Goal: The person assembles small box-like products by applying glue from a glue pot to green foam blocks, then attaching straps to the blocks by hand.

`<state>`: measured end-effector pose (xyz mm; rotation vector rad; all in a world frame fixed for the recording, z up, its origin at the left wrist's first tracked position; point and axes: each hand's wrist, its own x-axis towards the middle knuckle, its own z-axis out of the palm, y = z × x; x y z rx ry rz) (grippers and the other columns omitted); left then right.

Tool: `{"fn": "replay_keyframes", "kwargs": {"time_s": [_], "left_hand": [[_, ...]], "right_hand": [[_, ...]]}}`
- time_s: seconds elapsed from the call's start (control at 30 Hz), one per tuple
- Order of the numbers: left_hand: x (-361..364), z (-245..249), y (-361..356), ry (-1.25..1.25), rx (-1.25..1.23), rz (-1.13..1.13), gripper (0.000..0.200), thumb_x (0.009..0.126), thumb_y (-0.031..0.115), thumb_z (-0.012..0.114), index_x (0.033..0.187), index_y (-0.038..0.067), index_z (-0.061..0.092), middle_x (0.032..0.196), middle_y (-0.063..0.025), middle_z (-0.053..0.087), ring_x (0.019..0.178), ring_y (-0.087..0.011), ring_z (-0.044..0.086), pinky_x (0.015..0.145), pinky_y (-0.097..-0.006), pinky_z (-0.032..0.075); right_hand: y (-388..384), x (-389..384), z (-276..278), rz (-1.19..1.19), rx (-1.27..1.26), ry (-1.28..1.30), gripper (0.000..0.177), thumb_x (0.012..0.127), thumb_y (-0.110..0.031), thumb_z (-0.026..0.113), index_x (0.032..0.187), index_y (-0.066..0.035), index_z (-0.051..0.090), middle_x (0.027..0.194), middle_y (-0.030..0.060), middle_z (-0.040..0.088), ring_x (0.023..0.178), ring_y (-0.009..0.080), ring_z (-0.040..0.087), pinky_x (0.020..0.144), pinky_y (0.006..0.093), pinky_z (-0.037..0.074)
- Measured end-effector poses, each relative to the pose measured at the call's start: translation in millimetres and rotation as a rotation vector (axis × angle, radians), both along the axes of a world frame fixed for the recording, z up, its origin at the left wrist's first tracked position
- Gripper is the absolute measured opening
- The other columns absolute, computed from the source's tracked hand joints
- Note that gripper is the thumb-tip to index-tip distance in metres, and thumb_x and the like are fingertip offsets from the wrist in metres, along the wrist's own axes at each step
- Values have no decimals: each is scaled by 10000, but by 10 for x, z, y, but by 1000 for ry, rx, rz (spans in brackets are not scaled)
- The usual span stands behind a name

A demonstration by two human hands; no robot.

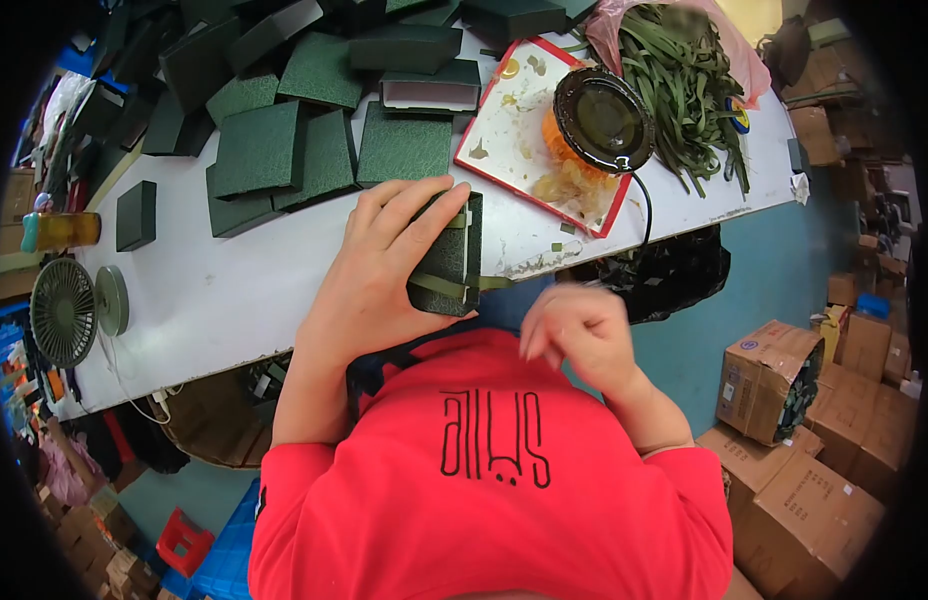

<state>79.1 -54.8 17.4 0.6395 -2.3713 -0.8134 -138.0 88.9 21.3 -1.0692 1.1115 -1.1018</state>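
A small dark green textured box (446,250) is gripped in my left hand (379,255), whose fingers wrap over its top and side, at the table's front edge. A green ribbon (449,285) runs across the lower part of the box, and its free end sticks out to the right. Just right of that end, apart from the box, my right hand (582,335) hovers with curled fingers, slightly blurred. Whether anything small is in those fingers is hidden.
Many green boxes (259,150) are piled at the back of the white table (224,290). A round black-topped glue pot (604,118) stands on a red-edged board (504,120), its cord over the edge. Green ribbons (674,90) lie behind. A fan (66,312) stands left; cartons (769,380) right.
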Motion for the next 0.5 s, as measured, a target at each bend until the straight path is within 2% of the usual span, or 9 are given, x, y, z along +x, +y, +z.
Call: {"fn": "replay_keyframes", "kwargs": {"time_s": [0.03,0.1,0.2,0.3,0.33,0.43,0.5], "left_hand": [[-18,2,8,20,-1,6,933,538,169,889,1393,73,530,1381,-109,519,1221,-362,485,1028,-463,420],[-58,8,23,54,2,-7,939,535,169,894,1393,65,528,1381,-116,517,1221,-371,483,1030,-464,424],[-102,22,54,78,24,-45,953,523,173,903,1391,58,526,1384,-125,513,1228,-378,479,1034,-463,426],[-71,27,70,49,47,-64,980,514,190,919,1394,39,515,1391,-139,510,1250,-376,478,1047,-461,413],[-40,24,65,28,43,-63,999,512,200,928,1400,24,505,1399,-149,508,1261,-375,479,1057,-461,402],[29,18,57,-24,42,-39,1044,492,205,937,1416,19,488,1417,-160,501,1288,-380,473,1083,-457,385],[79,6,60,-47,32,-10,1055,484,203,936,1421,25,487,1422,-158,500,1292,-381,470,1090,-457,382]], "right_hand": [[-13,31,5,125,163,-73,307,1013,-190,555,841,28,687,777,63,675,545,95,557,529,230,417],[-63,130,-58,238,427,-65,277,1030,-230,551,1038,13,682,892,68,687,554,97,559,535,218,422],[12,275,-356,-62,509,-486,360,1026,-315,569,1222,-15,607,990,83,723,585,82,539,534,224,426],[17,259,-400,-387,411,-882,367,1051,-197,532,1395,-78,484,1202,90,643,639,60,526,573,209,423],[28,182,-473,-412,346,-1008,287,1044,-152,537,1323,-87,552,1182,88,661,646,52,497,578,202,419],[66,50,-474,-530,260,-982,232,1031,-153,564,1252,-92,596,1162,80,670,631,50,471,574,195,407],[73,-17,-437,-598,203,-939,202,1025,-160,578,1210,-89,617,1119,71,685,641,41,503,574,191,417]]}}
